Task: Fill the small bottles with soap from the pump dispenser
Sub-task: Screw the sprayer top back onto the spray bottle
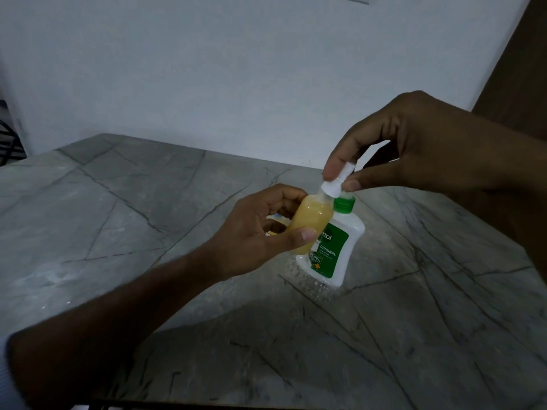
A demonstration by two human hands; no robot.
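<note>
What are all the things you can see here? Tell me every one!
Small bottle: one, clear with yellow-orange soap inside, held tilted above the table.
White cap: one, white, on the small bottle's top.
Soap bottle: one, white with green label and green top, standing on the table behind the small bottle.
Table: one, grey marble with dark veins.
Wall: one, whitish, behind the table.
Left hand: one, grips the small bottle.
Right hand: one, pinches the white cap.

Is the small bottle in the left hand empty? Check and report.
No, the small bottle gripped by the left hand is nearly full of yellow-orange soap.
</note>
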